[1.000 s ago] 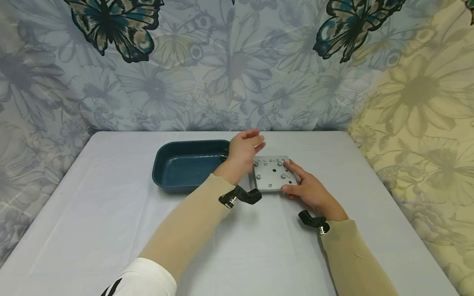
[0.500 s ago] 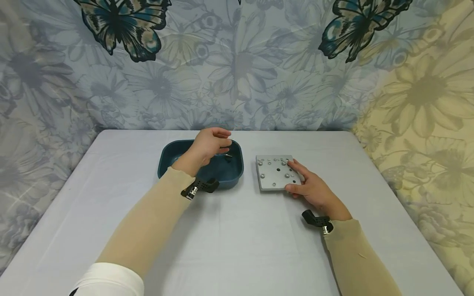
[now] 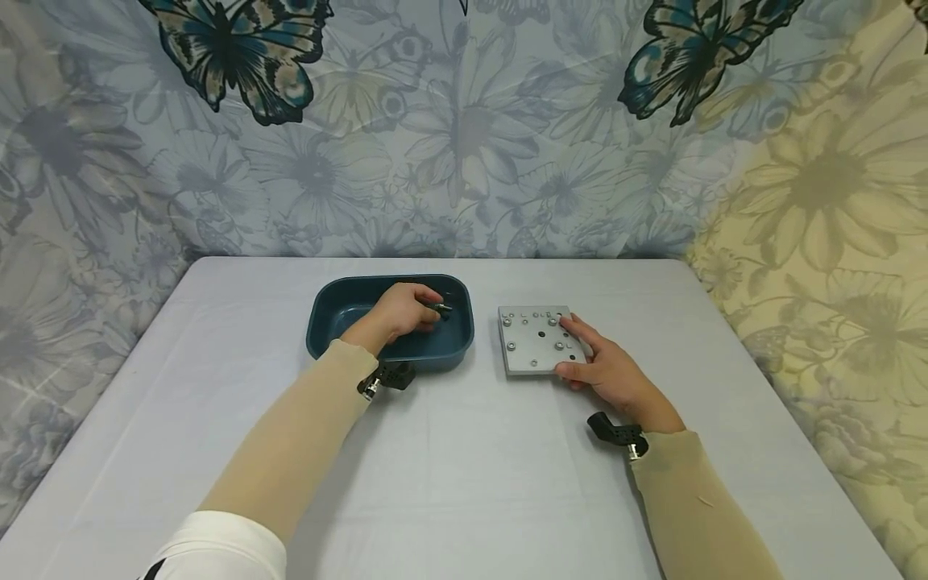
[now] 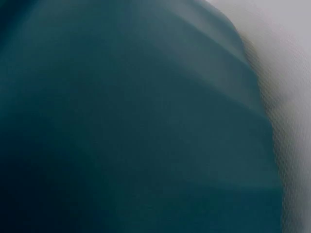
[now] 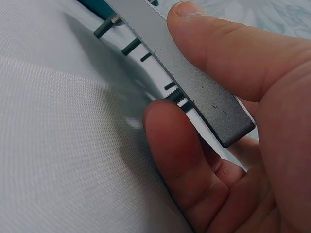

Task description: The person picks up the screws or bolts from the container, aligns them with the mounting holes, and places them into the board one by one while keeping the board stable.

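Observation:
My left hand reaches down into a dark teal tray, its fingertips right at some small metal pieces near the tray's right end. Whether it grips one of them I cannot tell. The left wrist view holds only the blurred tray wall. At the right, my right hand holds a square grey metal plate by its right edge. Round bolt heads and dark holes dot the plate's top. Seen from the right wrist, threaded screws and pins stick out underneath, and the thumb presses the plate's side.
A white cloth covers the table. Behind it hangs a floral curtain with butterflies, close to the table's back edge. A strip of cloth separates the tray from the plate.
My left hand has moved left from beside the plate to over the tray, then down into it. The right hand and the plate have stayed in place.

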`<act>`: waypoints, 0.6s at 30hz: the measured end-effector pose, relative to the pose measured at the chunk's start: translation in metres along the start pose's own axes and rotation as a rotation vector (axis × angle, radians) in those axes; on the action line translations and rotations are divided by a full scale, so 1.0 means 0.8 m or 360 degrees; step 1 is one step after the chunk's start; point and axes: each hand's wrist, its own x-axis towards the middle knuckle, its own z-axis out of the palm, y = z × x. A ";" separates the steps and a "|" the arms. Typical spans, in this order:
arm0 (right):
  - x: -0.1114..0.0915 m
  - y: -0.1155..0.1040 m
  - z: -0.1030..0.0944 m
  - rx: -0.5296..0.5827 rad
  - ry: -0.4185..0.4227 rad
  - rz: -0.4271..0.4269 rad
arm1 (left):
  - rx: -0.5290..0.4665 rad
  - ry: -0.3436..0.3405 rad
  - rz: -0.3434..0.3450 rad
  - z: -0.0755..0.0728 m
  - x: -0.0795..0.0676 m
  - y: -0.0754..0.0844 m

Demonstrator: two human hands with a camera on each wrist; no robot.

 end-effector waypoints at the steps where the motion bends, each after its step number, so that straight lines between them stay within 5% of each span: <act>1: -0.003 -0.006 0.000 0.0001 -0.0004 0.0001 | 0.0014 -0.0004 0.0002 0.000 0.001 -0.001; 13: -0.015 -0.035 0.000 -0.0007 -0.0004 0.0005 | 0.0341 -0.0001 0.0053 0.004 -0.001 -0.006; 18: -0.011 -0.025 0.000 -0.0009 0.0001 -0.0004 | 0.0599 -0.0037 0.0200 0.005 0.002 -0.007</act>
